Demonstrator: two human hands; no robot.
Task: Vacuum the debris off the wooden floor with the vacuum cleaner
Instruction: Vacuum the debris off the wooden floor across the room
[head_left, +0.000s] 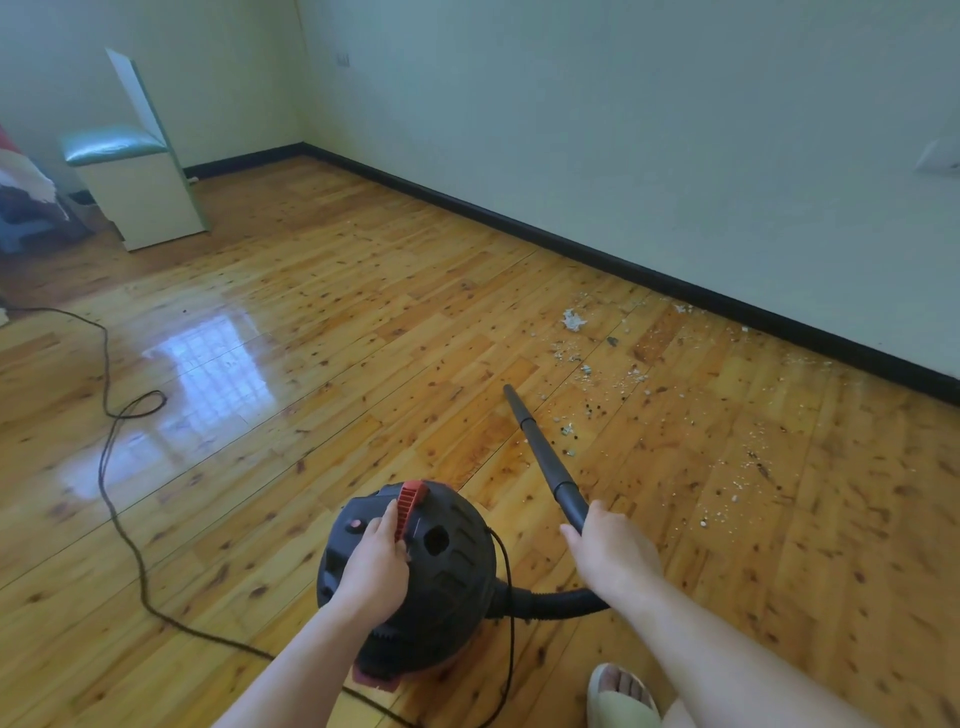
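A round black vacuum cleaner (447, 566) with a red handle (410, 501) stands on the wooden floor (311, 322) just in front of me. My left hand (374, 566) grips that red handle on top of the vacuum. My right hand (610, 551) holds the black wand (540, 452), whose tip points forward near the floor. White and grey debris (597, 364) lies scattered ahead and to the right of the tip, reaching the black skirting board. A larger crumpled scrap (574, 320) lies at the far edge of the debris. The hose (550, 605) curves from the vacuum's side under my right forearm.
The power cord (111, 415) loops across the floor at the left. A pale cabinet with a green cushioned top (132, 182) stands at the back left. The wall and black skirting board (675, 291) run along the right. My sandalled foot (621, 696) is at the bottom.
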